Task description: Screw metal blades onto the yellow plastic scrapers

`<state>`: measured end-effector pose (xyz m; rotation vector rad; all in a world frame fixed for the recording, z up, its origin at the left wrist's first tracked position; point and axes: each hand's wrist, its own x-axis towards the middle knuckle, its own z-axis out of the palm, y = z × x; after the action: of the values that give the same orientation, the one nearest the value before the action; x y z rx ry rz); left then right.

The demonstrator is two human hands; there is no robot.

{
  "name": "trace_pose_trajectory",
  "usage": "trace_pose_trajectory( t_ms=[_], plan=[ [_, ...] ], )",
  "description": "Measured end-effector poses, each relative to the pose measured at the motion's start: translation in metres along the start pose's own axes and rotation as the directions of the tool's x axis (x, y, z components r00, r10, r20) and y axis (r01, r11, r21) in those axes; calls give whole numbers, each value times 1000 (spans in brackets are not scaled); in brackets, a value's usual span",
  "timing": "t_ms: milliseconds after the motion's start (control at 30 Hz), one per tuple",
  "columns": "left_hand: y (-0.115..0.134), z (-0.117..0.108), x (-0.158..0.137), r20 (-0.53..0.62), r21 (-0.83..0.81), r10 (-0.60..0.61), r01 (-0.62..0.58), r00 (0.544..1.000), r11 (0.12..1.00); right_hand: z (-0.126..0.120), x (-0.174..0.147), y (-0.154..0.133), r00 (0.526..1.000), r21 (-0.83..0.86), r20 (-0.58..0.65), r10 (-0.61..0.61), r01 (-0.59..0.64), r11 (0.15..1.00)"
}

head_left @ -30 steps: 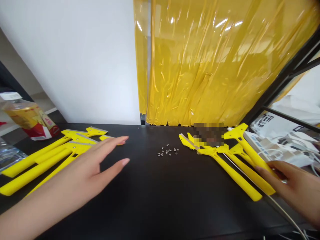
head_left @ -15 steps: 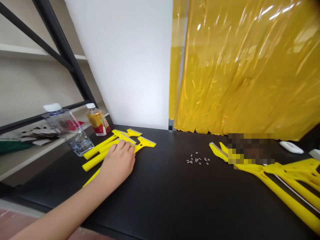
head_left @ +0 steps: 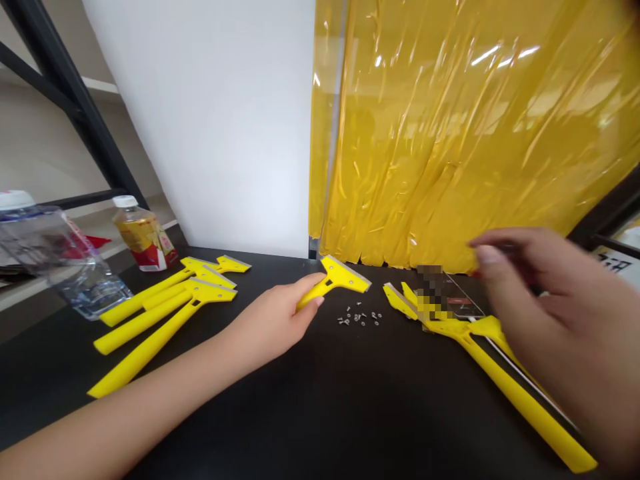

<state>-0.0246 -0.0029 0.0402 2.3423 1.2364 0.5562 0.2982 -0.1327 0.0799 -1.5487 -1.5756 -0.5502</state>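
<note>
My left hand [head_left: 287,310] is closed round the handle of a yellow scraper [head_left: 345,275], whose broad head with a metal blade edge points away from me. Just right of it, a scatter of small screws and nuts [head_left: 357,317] lies on the black tabletop [head_left: 310,413]. My right hand [head_left: 545,293] hovers over the right side, slightly blurred, with thumb and index finger pinched together. What they hold, if anything, I cannot make out. Beneath it are more yellow scrapers [head_left: 520,393], partly hidden by the hand.
Several yellow scrapers [head_left: 150,337] lie in a group on the left. Behind them stand a large clear bottle [head_left: 75,260] and a smaller drink bottle [head_left: 145,233]. A phone [head_left: 457,297] lies at the back right, before the yellow plastic sheet [head_left: 425,147].
My left hand has lifted a scraper from the left group and carried it rightward near the screws. My right hand has come into view. The view has turned right.
</note>
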Motion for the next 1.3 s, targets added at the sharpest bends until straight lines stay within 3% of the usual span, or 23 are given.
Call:
trace_pose_trajectory(
  t_ms=[100, 167, 233, 300, 367, 467, 633, 833, 1300],
  plan=[
    [3, 13, 12, 10, -103, 33, -32, 999, 994, 42, 25, -56, 997, 175, 68, -28, 16, 985],
    [0, 21, 15, 94, -301, -24, 52, 995, 952, 64, 16, -68, 998, 277, 62, -11, -7, 961],
    [-4, 27, 14, 292, -543, -67, 223, 954, 809, 76, 2, -66, 999, 347, 51, -6, -12, 938],
    [-5, 30, 12, 457, -680, -45, 382, 888, 626, 81, -9, -60, 999, 381, 40, 3, -18, 924],
    [-5, 31, 10, 533, -719, -37, 475, 845, 507, 84, -12, -56, 998, 392, 51, 36, -53, 918],
    [-2, 32, 8, 586, -710, -82, 560, 806, 427, 87, -10, -53, 988, 403, 134, 77, -126, 907],
    [-3, 34, 8, 582, -736, -144, 594, 800, 326, 92, -12, -47, 978, 414, 187, 95, -166, 895],
    [-7, 33, 10, 566, -776, -63, 557, 822, 296, 90, -11, -40, 975, 374, 188, 119, -183, 909],
    [-5, 33, 10, 605, -761, -55, 597, 794, 255, 93, -15, -40, 976, 401, 168, 139, -197, 895]
  ],
)
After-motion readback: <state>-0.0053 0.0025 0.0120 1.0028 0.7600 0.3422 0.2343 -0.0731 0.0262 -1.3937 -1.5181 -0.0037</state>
